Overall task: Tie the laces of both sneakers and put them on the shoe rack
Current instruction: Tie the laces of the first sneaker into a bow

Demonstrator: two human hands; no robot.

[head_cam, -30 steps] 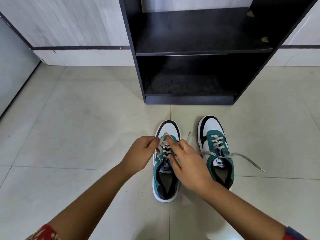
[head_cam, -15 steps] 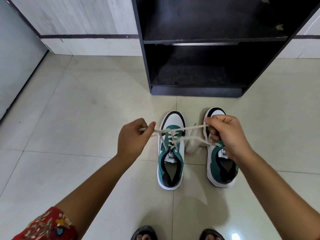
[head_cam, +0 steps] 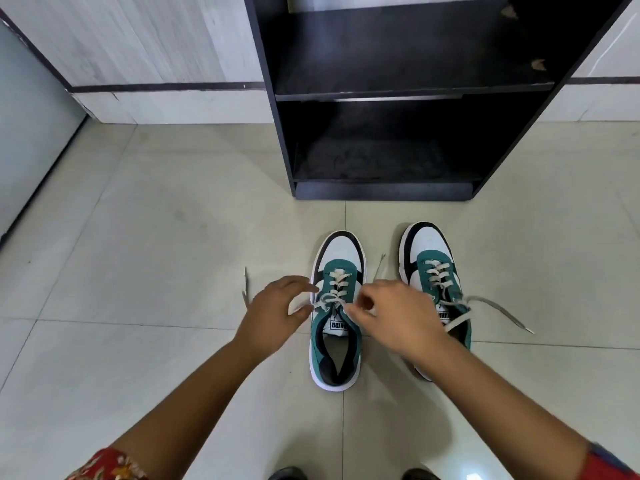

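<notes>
Two green, white and black sneakers stand side by side on the tiled floor in front of the black shoe rack [head_cam: 377, 190]. The left sneaker [head_cam: 337, 341] has a first crossing of its grey lace [head_cam: 329, 301] pulled flat over the tongue. My left hand [head_cam: 277, 310] hovers at that shoe's left side with fingers apart, and the lace runs between thumb and forefinger to a loose end [head_cam: 245, 285] on the floor. My right hand [head_cam: 398, 313] pinches the other half of this lace. The right sneaker [head_cam: 433, 265] is untied; its lace [head_cam: 498, 311] trails to the right.
The rack has two bare dark shelves, the lower one [head_cam: 381, 161] near floor level. A pale wall [head_cam: 138, 46] with a dark stripe runs behind. A grey panel [head_cam: 31, 116] stands at the left. The tips of my own dark footwear [head_cam: 287, 474] show at the bottom edge.
The hands had pulled the left sneaker's lace ends wide apart; they have now come back in to the shoe, and my left hand has loosened its grip.
</notes>
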